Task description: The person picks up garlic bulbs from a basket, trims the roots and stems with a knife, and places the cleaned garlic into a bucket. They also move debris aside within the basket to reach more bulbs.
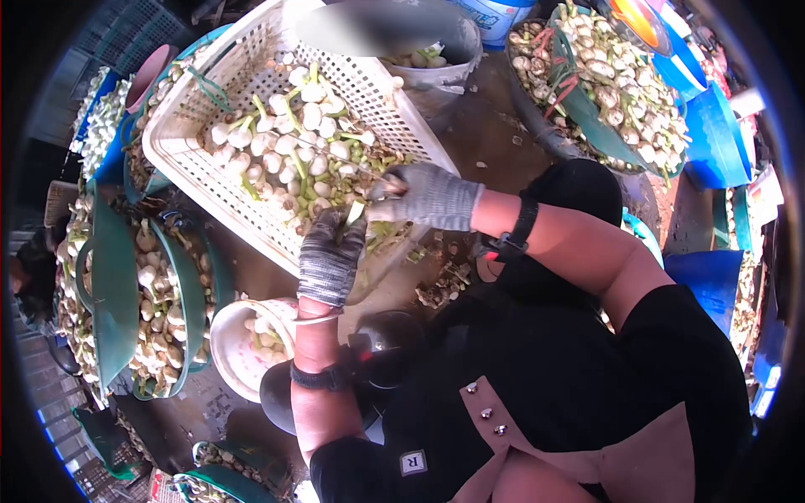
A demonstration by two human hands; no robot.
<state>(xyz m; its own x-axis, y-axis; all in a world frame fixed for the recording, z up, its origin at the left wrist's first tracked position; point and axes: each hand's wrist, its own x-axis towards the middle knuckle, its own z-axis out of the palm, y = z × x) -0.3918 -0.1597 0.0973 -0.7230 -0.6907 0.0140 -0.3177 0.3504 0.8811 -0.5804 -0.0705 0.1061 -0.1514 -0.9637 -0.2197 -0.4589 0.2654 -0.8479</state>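
I log: left hand (329, 261), pinching stem (355, 212) | right hand (432, 197), grip unclear | crate (222, 214), bulbs (289, 144) inside, close, likely for easy reach

Head cam looks fwd/down from abv, fairly close; top ctr seems blurred.

Bulbs (277, 147) fill 1 crate (243, 88) in front; 1 bucket (222, 344) sits nearer, to its left, bulbs inside. Heaped tubs (115, 285) stand farther left, 1 more tub (537, 117) ahead right.
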